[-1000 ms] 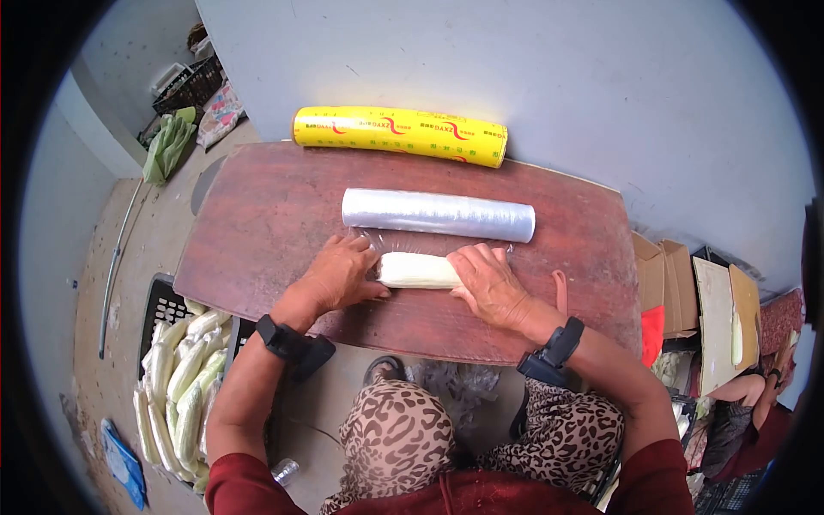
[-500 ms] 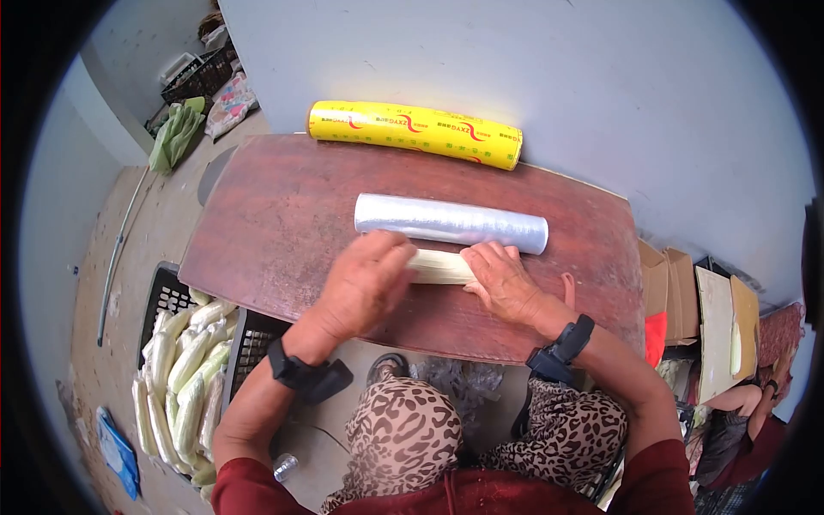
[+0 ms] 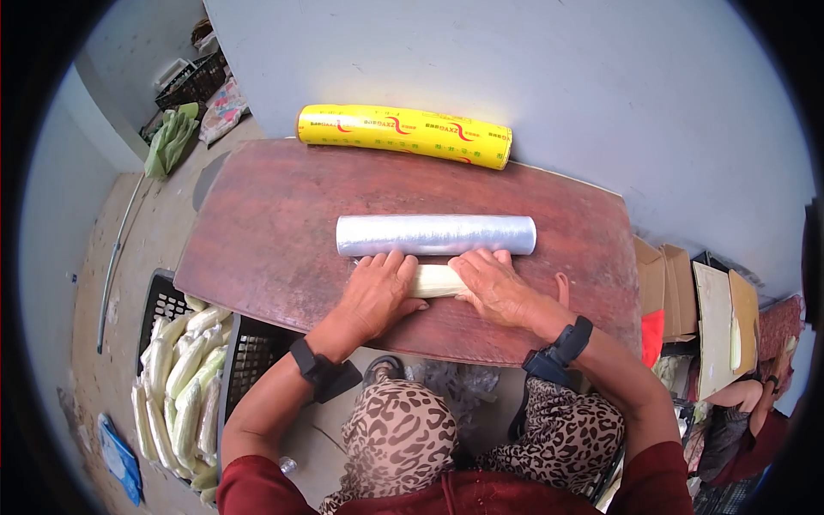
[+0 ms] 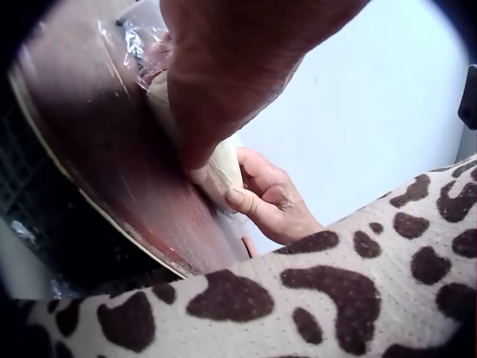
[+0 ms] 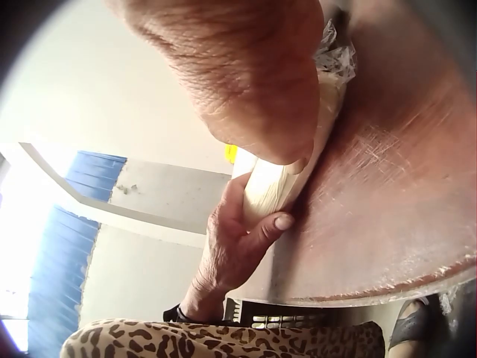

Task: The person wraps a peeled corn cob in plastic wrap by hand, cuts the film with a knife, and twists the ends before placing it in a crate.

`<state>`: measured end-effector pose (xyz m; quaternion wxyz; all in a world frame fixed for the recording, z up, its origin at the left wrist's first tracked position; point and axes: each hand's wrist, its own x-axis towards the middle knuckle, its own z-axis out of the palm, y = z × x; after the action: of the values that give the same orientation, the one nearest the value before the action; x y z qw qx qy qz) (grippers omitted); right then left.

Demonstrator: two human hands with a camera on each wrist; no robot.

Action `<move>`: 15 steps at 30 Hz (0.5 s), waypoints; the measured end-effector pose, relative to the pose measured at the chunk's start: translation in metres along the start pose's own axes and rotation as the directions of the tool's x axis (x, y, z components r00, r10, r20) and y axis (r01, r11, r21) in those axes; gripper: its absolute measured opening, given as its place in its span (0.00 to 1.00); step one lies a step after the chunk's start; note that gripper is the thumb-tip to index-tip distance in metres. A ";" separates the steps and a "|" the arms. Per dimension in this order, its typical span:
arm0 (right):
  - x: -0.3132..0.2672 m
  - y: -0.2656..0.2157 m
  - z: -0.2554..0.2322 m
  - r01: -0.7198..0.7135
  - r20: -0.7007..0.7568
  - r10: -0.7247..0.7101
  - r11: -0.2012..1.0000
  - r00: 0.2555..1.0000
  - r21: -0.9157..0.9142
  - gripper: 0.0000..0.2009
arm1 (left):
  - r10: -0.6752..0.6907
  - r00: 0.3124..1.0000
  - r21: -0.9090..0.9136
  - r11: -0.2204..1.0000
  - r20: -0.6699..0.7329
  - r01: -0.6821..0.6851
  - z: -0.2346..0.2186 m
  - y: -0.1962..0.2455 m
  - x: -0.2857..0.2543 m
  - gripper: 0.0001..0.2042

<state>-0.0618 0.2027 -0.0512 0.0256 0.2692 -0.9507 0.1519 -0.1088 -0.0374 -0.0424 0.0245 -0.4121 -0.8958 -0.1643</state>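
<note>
An ear of corn in pale husk lies crosswise on the brown table, close in front of a roll of clear cling film. My left hand grips its left part, fingers over the top and thumb on the near side. At the other end, my right hand holds it the same way. Between the hands the husk's lengthwise ridges show. In the right wrist view, crumpled clear film bunches at the corn's far end. Both ends are covered by the hands in the head view.
A yellow printed tube-shaped package lies at the table's back edge by the wall. Left of the table, a black crate holds several film-wrapped ears. Cardboard and another person are at the right.
My left hand lifted across the corn, then came back down on its left part. The cling film roll now lies nearer to my hands. My right hand has kept its hold.
</note>
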 end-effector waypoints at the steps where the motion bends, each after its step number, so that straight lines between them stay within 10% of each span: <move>1: -0.001 -0.001 0.000 0.010 0.001 -0.010 1.000 1.000 0.002 0.21 | -0.007 1.000 -0.014 1.000 0.010 0.007 -0.001 0.002 -0.003 0.26; 10: 0.010 -0.023 -0.040 -0.165 0.213 0.156 0.986 0.964 0.022 0.21 | -0.002 1.000 0.012 1.000 0.021 0.001 -0.003 0.001 -0.003 0.25; 15: 0.028 0.000 -0.038 -0.043 -0.193 0.032 0.998 0.981 -0.056 0.19 | 0.014 1.000 0.022 1.000 0.023 -0.015 -0.002 0.002 -0.002 0.24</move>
<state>-0.0869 0.2000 -0.0110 0.1224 0.2345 -0.9528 0.1492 -0.1062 -0.0381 -0.0400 0.0200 -0.4201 -0.8949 -0.1495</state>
